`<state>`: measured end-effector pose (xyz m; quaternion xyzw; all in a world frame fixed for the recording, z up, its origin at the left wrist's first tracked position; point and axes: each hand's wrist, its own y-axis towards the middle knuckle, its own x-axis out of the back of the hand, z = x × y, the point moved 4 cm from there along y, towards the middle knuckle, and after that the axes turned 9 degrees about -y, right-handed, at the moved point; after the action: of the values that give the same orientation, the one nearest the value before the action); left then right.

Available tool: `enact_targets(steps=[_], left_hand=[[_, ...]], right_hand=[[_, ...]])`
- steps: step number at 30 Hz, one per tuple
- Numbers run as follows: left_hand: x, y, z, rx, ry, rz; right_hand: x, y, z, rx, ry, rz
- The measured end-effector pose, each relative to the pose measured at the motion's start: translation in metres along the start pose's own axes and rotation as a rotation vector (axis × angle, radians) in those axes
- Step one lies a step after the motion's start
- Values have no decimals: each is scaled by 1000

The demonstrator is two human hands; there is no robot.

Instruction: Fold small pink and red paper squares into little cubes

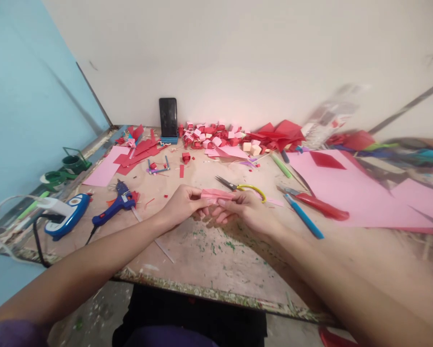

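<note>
A small piece of pink paper [216, 193] with fold lines is stretched between my two hands above the table. My left hand [187, 201] pinches its left end between thumb and fingers. At the other end, my right hand [247, 209] grips it, the thumb pressed along the lower edge. Just beyond my right hand lie scissors [250, 189] with yellow handles and dark blades. A red-handled cutting tool [319, 205] and a blue pen-like stick [305, 217] rest to the right. On the left sits a blue glue gun [117, 205].
Many small red and pink paper cubes [216, 135] are heaped along the wall. A phone [168, 118] stands upright behind. Pink sheets [339, 193] cover the right side; red strips [140, 156] lie left. A blue-white power strip [67, 217] with cables sits at the left edge.
</note>
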<state>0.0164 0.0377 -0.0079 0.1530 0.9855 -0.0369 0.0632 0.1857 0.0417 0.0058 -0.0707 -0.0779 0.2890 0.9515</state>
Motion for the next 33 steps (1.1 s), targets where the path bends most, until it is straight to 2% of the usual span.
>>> enact_targets(steps=[7,16,21,26,29,33], left_hand=[[0,0,3,15,-14,13],[1,3,-2,-61,-11,-45],[9,-1,-17,-281,212,-195],[8,-6,-26,-387,399,-196],[7,-5,-24,-333,374,-172],[1,-1,-15,-196,164,-23]], right_hand=[[1,-1,1,-19,28,-57],[12,0,-1,30,21,-188],[13,-1,0,10,-61,-202],[14,-2,1,-21,-139,-113],[18,-1,3,5,-119,-180],[20,0,4,37,-65,-238]])
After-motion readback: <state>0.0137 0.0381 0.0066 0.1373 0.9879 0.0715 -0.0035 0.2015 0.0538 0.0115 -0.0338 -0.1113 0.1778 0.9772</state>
